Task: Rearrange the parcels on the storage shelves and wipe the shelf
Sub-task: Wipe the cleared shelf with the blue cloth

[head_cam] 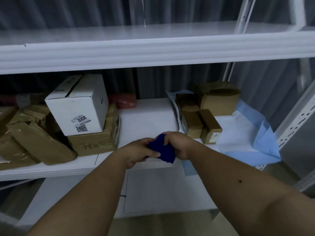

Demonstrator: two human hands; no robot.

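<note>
A grey pleated curtain (170,12) is seen hanging behind everything. A perforated white upright post (296,120) is seen right of the curtain, and tan flooring (162,225) is glimpsed well below the curtain.

Both hands, left hand (136,151) and right hand (177,143), apparently bunch a blue cloth (162,149) over the shelf (146,116).

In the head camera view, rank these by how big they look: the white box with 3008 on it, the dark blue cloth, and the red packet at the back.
1. White box, clearly largest.
2. Dark blue cloth, bunched between left hand and right hand, partly hidden.
3. Red packet, smallest-looking, though it sits farther back, so its true size is unsure.
</note>
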